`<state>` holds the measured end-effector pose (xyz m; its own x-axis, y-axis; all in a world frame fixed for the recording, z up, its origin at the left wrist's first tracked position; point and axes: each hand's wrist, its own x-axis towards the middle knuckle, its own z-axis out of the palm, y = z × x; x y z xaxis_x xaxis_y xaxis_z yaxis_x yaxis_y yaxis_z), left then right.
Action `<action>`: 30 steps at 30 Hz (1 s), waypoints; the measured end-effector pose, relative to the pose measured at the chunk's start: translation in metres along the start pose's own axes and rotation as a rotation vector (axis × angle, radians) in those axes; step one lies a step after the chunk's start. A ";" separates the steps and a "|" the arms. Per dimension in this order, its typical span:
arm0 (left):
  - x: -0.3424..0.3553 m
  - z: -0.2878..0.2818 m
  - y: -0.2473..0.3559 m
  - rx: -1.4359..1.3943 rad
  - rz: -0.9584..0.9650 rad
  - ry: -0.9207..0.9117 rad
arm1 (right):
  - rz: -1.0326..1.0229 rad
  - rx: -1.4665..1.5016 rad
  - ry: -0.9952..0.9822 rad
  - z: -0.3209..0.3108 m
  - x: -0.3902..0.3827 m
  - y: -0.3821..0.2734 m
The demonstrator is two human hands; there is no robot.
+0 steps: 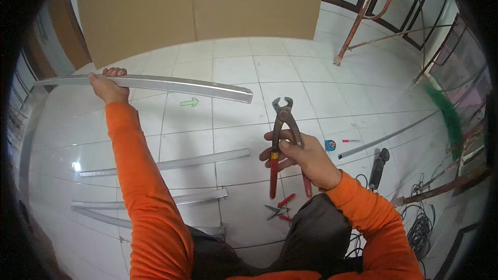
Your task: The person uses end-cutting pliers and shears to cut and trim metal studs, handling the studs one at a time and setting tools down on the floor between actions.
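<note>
My left hand (110, 85) is wrapped round a long silver metal profile (192, 86), raised off the tiled floor and running from the far left to the middle. In my right hand (314, 159) is a pair of end-cutting pincers (282, 116) with worn red handles. Their jaws point up and stand apart, close to the profile's near-right end but not touching it. Below, between my knees, red-handled tin snips (279, 210) lie on the floor with their blades spread. Several more metal profiles (202, 159) lie on the tiles under my left arm.
At the right lie a blue tape measure (330, 145), a red-and-white marker (351, 140), another metal strip (389, 136), a dark power tool (379, 169) and coiled cables (421, 231). Large cardboard sheets (197, 10) stand behind. A rusty scaffold frame (358, 21) and green netting (445, 111) border the right.
</note>
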<state>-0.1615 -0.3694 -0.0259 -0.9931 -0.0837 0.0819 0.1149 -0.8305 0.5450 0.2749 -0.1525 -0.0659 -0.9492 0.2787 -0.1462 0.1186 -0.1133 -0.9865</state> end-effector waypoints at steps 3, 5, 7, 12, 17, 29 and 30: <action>-0.017 0.013 -0.005 -0.020 -0.002 0.045 | -0.024 -0.286 0.091 -0.012 0.005 -0.001; -0.011 0.012 0.001 -0.069 0.019 -0.031 | -0.011 -0.337 0.110 -0.017 0.010 -0.003; -0.005 0.012 0.012 -0.106 0.046 -0.109 | -0.013 -0.307 0.057 -0.021 0.014 -0.003; -0.008 0.016 0.040 -0.279 0.034 -0.196 | -0.001 -0.127 -0.287 -0.010 0.014 -0.020; -0.004 0.006 0.055 -0.257 0.080 -0.221 | -0.025 0.036 -0.472 0.017 0.009 -0.055; -0.021 0.022 0.033 -0.446 -0.057 -0.174 | 0.013 0.191 -0.588 0.012 0.016 -0.064; -0.021 0.022 0.030 -0.445 -0.060 -0.175 | 0.001 0.198 -0.627 0.009 0.014 -0.063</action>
<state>-0.1370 -0.3802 0.0070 -0.9747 0.0337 0.2208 -0.0010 -0.9892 0.1466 0.2512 -0.1496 -0.0052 -0.9461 -0.3235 -0.0171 0.1209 -0.3036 -0.9451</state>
